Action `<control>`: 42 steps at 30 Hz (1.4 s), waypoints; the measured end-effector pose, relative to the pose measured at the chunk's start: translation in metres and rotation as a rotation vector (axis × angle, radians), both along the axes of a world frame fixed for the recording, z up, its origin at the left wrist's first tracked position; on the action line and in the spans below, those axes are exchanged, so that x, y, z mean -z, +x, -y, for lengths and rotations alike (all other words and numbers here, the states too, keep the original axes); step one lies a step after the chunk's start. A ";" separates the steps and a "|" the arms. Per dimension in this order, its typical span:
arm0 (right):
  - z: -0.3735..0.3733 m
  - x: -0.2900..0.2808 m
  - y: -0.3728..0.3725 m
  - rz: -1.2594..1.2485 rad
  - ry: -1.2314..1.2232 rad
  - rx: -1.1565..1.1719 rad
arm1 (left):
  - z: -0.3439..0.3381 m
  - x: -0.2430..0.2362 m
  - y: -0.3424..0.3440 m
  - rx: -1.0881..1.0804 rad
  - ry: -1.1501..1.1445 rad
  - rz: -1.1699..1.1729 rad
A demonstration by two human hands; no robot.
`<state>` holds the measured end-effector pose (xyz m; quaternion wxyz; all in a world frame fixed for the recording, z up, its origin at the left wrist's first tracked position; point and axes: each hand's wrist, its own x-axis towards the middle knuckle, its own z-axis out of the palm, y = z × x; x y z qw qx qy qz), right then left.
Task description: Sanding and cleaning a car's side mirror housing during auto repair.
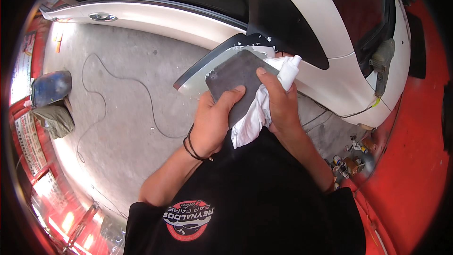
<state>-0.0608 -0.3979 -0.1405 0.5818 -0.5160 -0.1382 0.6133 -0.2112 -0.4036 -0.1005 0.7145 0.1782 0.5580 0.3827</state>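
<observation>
A dark grey flat pad with rounded corners [238,73] is held up in front of me between both hands. My left hand [212,120] is closed on its lower left edge, thumb on the face. My right hand [282,104] grips the right side, thumb pressed near the upper right corner. A crumpled white cloth [251,123] and a small white tube or bottle with a narrow tip [289,71] are also in my right hand. Just behind the pad is the car's side mirror [193,79], with grey patches and chipped edges. The fingers under the pad are hidden.
The white car [188,21] spans the far side. A grey-green corded power tool [383,61] rests near its windscreen. A dark cable [152,108] winds over the concrete floor. A blue container [51,87] stands left; several small cans and bottles [342,164] stand on the right.
</observation>
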 end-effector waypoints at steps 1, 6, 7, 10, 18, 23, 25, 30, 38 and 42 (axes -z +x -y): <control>0.000 -0.001 0.000 0.007 -0.001 0.016 | 0.002 0.000 0.001 0.005 0.006 -0.009; 0.000 -0.002 -0.002 -0.018 -0.073 0.034 | 0.000 0.003 0.000 0.034 -0.026 0.013; 0.000 -0.002 -0.002 -0.019 -0.002 0.023 | 0.000 0.003 0.000 0.033 0.007 0.020; -0.001 -0.001 0.000 0.014 -0.069 -0.017 | -0.001 0.005 0.000 0.065 -0.013 0.048; 0.000 0.000 -0.001 0.043 -0.088 0.035 | -0.001 0.008 0.003 0.075 -0.003 0.003; -0.002 0.002 0.004 -0.027 -0.045 0.043 | 0.001 0.010 0.008 0.095 0.083 -0.076; -0.002 0.004 0.007 -0.042 -0.036 0.014 | -0.001 0.011 0.009 0.118 0.078 -0.011; -0.001 0.007 0.007 -0.060 0.002 0.027 | -0.003 0.011 0.008 0.074 0.035 -0.011; 0.004 0.001 -0.013 -0.021 -0.021 -0.010 | 0.001 -0.004 -0.012 0.026 -0.020 0.006; 0.006 -0.001 -0.011 -0.006 -0.019 0.046 | -0.004 0.001 -0.010 0.079 -0.033 -0.027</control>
